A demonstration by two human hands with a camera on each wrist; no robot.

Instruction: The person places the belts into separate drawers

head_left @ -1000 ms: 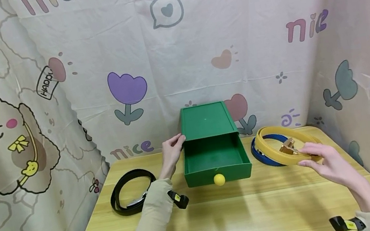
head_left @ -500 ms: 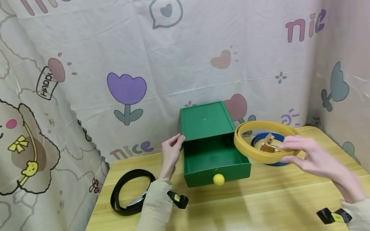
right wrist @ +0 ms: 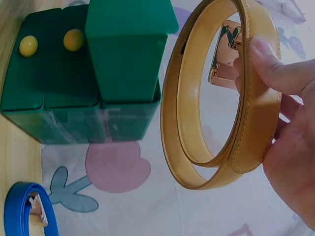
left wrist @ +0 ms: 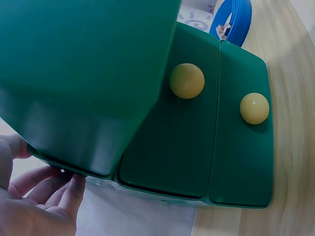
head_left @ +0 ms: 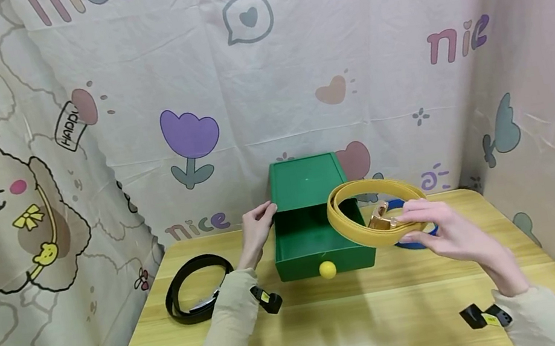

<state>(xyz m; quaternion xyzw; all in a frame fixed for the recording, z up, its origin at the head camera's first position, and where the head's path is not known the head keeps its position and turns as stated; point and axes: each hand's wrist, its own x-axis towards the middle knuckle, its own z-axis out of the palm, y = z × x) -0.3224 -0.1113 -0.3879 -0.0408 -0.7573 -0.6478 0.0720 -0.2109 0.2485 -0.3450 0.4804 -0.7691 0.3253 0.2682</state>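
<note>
My right hand (head_left: 446,227) pinches a coiled yellow belt (head_left: 353,227) with a gold buckle (head_left: 381,218). The belt is in the air, overlapping the right side of a pulled-out green drawer (head_left: 301,267) in the head view. In the right wrist view the thumb presses the yellow belt (right wrist: 197,142) from outside, and the fingers are partly hidden behind it. A yellow round knob (head_left: 328,270) sits on the drawer's front. My left hand (head_left: 257,231) grips the upper left edge of the green drawer cabinet (head_left: 306,182), its fingers along the side in the left wrist view.
Two closed drawers with yellow knobs (left wrist: 254,108) lie below the pulled-out one. A coiled black belt (head_left: 176,294) lies at the left of the wooden table (head_left: 327,336). A coiled blue belt (right wrist: 15,211) stands right of the cabinet. Patterned curtains (head_left: 261,77) hang behind and beside.
My right hand has carried the yellow belt leftward and slightly up, from over the blue belt to the drawer's right side. The left hand and the drawer have stayed put.
</note>
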